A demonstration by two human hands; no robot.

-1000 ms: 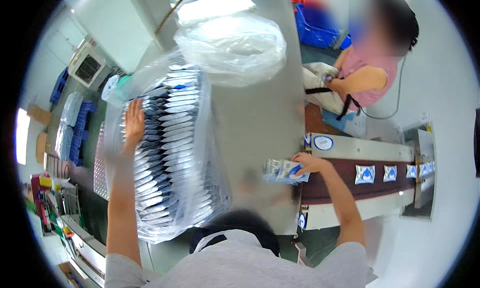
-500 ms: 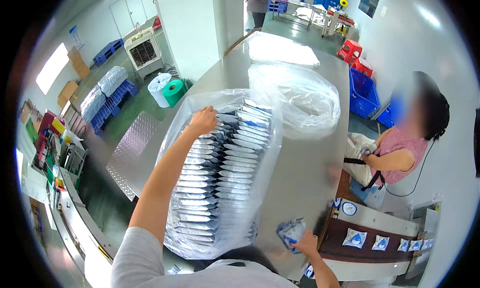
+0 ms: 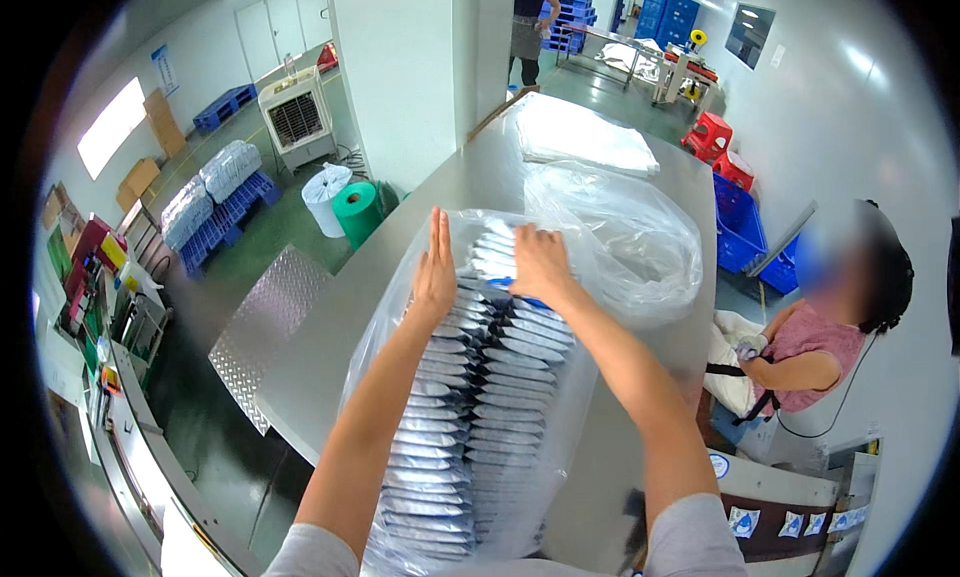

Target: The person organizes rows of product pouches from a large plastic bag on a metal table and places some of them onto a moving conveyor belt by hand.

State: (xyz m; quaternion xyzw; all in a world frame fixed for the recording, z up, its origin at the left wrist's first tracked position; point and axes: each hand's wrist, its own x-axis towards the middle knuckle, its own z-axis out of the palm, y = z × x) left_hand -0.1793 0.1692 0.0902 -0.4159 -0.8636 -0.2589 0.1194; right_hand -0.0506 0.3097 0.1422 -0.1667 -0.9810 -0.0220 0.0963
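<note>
Two long rows of silver pillow-shaped packets (image 3: 515, 392) stand on edge in a large clear plastic bag (image 3: 572, 447) on the steel table. At the far end of the rows, my left hand (image 3: 436, 277) is open, its straight fingers held together and pointing up beside the left row. My right hand (image 3: 542, 267) curls over a blue-and-silver packet (image 3: 520, 289) at the far end of the right row, with fingertips pointing inward. Its grip is partly hidden by the hand itself.
Beyond the rows lie a loose clear bag (image 3: 630, 237) and a stack of white sheets (image 3: 585, 137) on the steel table (image 3: 385, 237). At right, a person in pink (image 3: 800, 367) sits by a conveyor (image 3: 765, 527) carrying packets. A green roll (image 3: 358, 214) stands at left.
My right hand has moved from the near right, where it held packets, up to the far end of the right row. My left hand has straightened its fingers. The view has shifted.
</note>
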